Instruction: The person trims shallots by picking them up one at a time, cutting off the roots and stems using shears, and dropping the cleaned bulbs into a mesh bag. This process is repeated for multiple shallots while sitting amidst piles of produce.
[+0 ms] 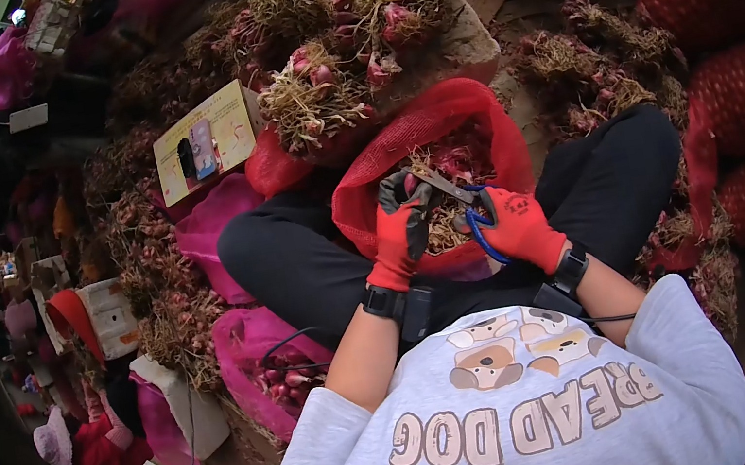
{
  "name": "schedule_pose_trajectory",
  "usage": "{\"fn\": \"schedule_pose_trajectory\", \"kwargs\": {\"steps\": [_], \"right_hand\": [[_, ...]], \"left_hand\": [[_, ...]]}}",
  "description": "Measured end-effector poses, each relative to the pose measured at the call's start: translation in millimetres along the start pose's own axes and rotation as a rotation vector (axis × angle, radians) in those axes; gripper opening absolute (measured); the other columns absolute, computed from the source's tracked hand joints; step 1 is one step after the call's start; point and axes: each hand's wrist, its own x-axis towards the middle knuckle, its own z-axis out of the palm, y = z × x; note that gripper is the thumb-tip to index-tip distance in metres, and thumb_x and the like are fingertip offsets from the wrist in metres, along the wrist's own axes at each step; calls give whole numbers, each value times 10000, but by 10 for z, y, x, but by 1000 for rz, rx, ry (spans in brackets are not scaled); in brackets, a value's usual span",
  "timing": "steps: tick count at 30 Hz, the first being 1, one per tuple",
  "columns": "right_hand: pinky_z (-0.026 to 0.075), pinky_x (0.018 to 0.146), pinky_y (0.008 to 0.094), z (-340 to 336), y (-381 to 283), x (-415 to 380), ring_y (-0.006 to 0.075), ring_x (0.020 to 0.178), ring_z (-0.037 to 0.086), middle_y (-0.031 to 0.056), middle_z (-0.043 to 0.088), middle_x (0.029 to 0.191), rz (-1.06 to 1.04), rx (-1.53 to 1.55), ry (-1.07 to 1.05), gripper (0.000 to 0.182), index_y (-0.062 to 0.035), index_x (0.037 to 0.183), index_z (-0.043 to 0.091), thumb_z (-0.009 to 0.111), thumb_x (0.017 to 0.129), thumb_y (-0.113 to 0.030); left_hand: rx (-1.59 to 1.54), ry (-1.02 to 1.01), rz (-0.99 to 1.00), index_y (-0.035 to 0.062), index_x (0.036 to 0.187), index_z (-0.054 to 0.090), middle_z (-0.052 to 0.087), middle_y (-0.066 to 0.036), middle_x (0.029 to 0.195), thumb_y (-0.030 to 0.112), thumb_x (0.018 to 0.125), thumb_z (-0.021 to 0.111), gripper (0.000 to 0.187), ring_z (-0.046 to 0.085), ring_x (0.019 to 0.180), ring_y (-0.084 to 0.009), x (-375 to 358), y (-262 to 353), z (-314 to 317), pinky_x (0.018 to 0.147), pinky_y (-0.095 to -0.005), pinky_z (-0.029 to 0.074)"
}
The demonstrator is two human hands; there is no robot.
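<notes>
My left hand (405, 219), in a red and dark grey work glove, is closed around a small reddish shallot (411, 184) with dry roots or stalk sticking out. My right hand (517, 226), gloved the same way, grips a pair of scissors (445, 185) by its blue handles. The scissor blades reach left to the shallot and the fingers of my left hand. Both hands are over an open red mesh bag (354, 181) between my legs. Inside the bag lie more shallots (464, 158) and dry trimmings, partly hidden by my hands.
Bunches of shallots with dried stalks (317, 74) are heaped ahead and to both sides. A yellow box (217, 125) holding a phone (202, 149) stands ahead left. A pink mesh bag (257, 336) of shallots lies by my left knee. Filled red sacks (744, 96) are stacked at right.
</notes>
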Motion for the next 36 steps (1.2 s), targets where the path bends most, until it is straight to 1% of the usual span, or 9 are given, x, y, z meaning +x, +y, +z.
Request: {"fn": "schedule_pose_trajectory", "kwargs": {"steps": [4, 7, 13, 16, 19, 22, 25, 28, 36], "right_hand": [[474, 630, 421, -5, 21, 4, 349, 742, 617, 157, 618, 775, -35, -14, 35, 341, -72, 857, 564, 664, 789, -391], [490, 700, 425, -67, 20, 41, 332, 791, 636, 159, 650, 839, 59, -119, -148, 434, -74, 956, 593, 624, 797, -477], [494, 658, 425, 43, 212, 26, 341, 734, 639, 170, 644, 748, 75, -74, -143, 409, -58, 858, 619, 642, 783, -459], [489, 652, 423, 94, 291, 24, 343, 747, 639, 164, 651, 771, 82, -70, -150, 406, -63, 870, 627, 653, 781, -458], [469, 603, 420, 63, 269, 26, 345, 684, 618, 147, 621, 691, 57, 249, -128, 328, -57, 823, 616, 684, 797, -376], [469, 612, 408, 10, 236, -3, 332, 706, 622, 144, 631, 723, 14, 236, -113, 323, -58, 862, 626, 684, 806, -370], [470, 623, 402, -72, 166, -33, 324, 737, 627, 142, 642, 762, 54, 226, -149, 335, -66, 898, 633, 693, 798, -381], [481, 672, 389, -205, 48, -49, 319, 806, 640, 145, 664, 850, 121, 226, -276, 436, -93, 974, 660, 646, 808, -496], [476, 644, 401, -68, 146, -27, 328, 740, 641, 154, 657, 779, 122, 187, -258, 436, -80, 862, 670, 649, 796, -510]], "left_hand": [[57, 29, -55, 67, 1133, 438, 532, -56, 1055, -53, 858, 588, 335, 601, 931, -161, -32, 75, 80, 812, -330, 546], [109, 22, -97, 102, 1121, 443, 551, -37, 1018, 19, 902, 563, 264, 599, 935, -149, 4, 28, 6, 818, -306, 525], [62, 25, -37, 97, 1157, 448, 547, -31, 987, -3, 890, 573, 311, 593, 891, -142, -19, -4, -19, 791, -302, 532], [39, 82, -78, 86, 1211, 459, 515, -46, 1090, -63, 869, 562, 387, 609, 883, -151, -14, 26, 12, 776, -306, 556], [45, 101, -153, 88, 1246, 456, 503, -59, 1133, -64, 876, 544, 409, 606, 890, -154, -21, 110, 71, 770, -301, 554], [-57, 55, -106, 82, 1237, 452, 502, -56, 1120, -70, 856, 561, 425, 582, 947, -168, 6, 82, -76, 828, -303, 533], [120, 118, 92, 38, 1220, 457, 521, -67, 1115, -130, 815, 539, 446, 583, 964, -172, 47, -21, -138, 852, -313, 534], [298, 117, 217, 3, 1190, 464, 535, -80, 1120, -165, 784, 511, 442, 583, 995, -182, 75, -37, -173, 855, -315, 538], [253, 94, 193, 3, 1144, 489, 546, -85, 1119, -181, 758, 512, 428, 584, 1027, -187, 32, -22, -141, 860, -318, 542]]}}
